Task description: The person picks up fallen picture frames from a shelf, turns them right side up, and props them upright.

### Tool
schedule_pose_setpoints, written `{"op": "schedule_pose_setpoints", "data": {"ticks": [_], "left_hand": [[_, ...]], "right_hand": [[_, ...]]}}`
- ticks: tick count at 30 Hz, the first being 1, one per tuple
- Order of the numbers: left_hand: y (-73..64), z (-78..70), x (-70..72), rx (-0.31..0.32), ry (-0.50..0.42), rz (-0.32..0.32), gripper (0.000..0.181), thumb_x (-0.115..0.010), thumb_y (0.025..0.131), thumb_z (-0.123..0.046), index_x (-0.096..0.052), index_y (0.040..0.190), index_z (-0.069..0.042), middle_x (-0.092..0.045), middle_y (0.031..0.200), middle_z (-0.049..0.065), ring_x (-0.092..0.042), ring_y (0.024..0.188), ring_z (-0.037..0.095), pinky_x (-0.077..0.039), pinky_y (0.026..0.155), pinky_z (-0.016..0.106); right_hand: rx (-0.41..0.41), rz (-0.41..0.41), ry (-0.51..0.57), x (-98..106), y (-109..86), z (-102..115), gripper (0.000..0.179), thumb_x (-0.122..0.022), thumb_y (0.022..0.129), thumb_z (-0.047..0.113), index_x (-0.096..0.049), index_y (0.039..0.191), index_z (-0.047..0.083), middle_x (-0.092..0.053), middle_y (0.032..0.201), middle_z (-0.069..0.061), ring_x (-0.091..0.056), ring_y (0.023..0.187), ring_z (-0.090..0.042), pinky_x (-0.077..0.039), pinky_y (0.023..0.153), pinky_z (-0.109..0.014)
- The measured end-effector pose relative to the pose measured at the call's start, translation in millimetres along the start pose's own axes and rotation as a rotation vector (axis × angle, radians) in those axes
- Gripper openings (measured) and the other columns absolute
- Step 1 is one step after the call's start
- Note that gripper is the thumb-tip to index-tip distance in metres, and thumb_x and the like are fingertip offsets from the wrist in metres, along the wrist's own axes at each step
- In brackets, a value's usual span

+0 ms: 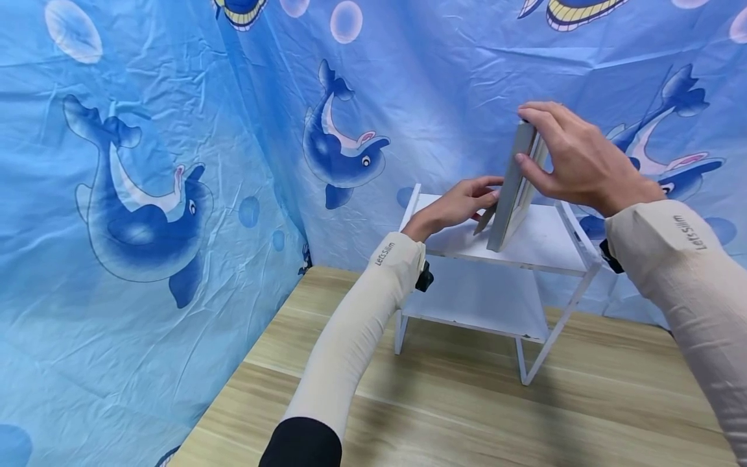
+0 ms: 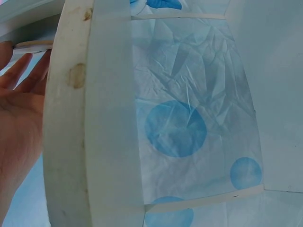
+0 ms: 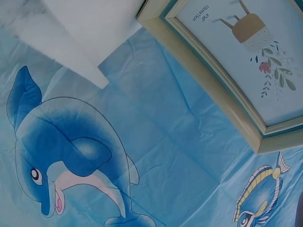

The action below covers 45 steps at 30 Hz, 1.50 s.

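A picture frame (image 1: 509, 188) stands upright on the top shelf of a small white side table (image 1: 551, 237), edge toward the head camera. My right hand (image 1: 574, 152) grips its upper part, thumb on the near edge and fingers over the top. Behind the frame, my left hand (image 1: 458, 202) pinches the thin back stand (image 2: 35, 45), which angles out from the backing. The right wrist view shows the frame's pale wooden border (image 3: 222, 99) and a printed card (image 3: 255, 30) with a potted plant, upside down. Only a sliver of the right hand appears there.
Below the top is a second white shelf (image 1: 478, 298), and slanted metal legs (image 1: 560, 327) carry the table. It stands on a wood-grain surface (image 1: 467, 415). A blue curtain with dolphins (image 1: 344, 143) hangs close behind and to the left.
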<state>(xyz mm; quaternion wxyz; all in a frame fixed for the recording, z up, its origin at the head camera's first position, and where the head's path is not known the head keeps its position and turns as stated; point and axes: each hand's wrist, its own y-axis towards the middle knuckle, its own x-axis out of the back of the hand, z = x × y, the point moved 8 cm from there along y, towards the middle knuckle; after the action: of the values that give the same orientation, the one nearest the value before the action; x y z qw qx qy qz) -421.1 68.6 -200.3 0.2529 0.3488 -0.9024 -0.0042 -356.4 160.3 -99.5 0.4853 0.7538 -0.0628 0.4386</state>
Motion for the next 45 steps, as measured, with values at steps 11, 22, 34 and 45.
{"op": "schedule_pose_setpoints", "data": {"ticks": [11,22,34,45], "left_hand": [[0.7,-0.3,-2.3,0.004,0.008,-0.006,0.043,-0.039,0.096,-0.024,-0.034,0.139,-0.02,-0.055,0.118,-0.001,-0.056,0.102,0.01,-0.047,0.081,0.029],[0.8,-0.8,-3.0,0.009,0.004,-0.026,0.044,-0.041,0.095,-0.022,-0.034,0.138,-0.02,-0.052,0.119,0.001,-0.053,0.11,0.019,-0.048,0.079,0.029],[-2.3,-2.0,1.3,0.024,0.021,-0.037,0.045,-0.04,0.095,-0.023,-0.033,0.139,-0.019,-0.048,0.127,0.009,-0.055,0.104,0.014,-0.048,0.08,0.029],[-5.6,-2.9,5.5,0.035,0.042,-0.055,0.044,-0.041,0.096,-0.023,-0.034,0.139,-0.021,-0.051,0.119,-0.001,-0.054,0.106,0.015,-0.047,0.08,0.029]], "right_hand": [[0.009,0.0,-0.001,2.4,-5.9,-4.2,0.065,-0.06,0.084,0.021,-0.029,0.141,0.01,-0.031,0.142,-0.014,-0.035,0.125,-0.037,-0.026,0.102,-0.05],[-0.002,0.003,0.018,3.1,-8.7,-7.2,0.063,-0.058,0.086,0.019,-0.029,0.141,0.011,-0.03,0.143,-0.013,-0.036,0.124,-0.038,-0.025,0.102,-0.05],[-0.012,0.016,0.009,3.9,-9.2,-8.4,0.065,-0.059,0.086,0.018,-0.027,0.142,0.012,-0.029,0.144,-0.012,-0.04,0.12,-0.042,-0.027,0.1,-0.051],[-0.026,0.051,0.008,2.4,-6.4,-6.5,0.065,-0.059,0.086,0.016,-0.027,0.142,0.011,-0.027,0.145,-0.012,-0.035,0.124,-0.04,-0.025,0.101,-0.052]]}}
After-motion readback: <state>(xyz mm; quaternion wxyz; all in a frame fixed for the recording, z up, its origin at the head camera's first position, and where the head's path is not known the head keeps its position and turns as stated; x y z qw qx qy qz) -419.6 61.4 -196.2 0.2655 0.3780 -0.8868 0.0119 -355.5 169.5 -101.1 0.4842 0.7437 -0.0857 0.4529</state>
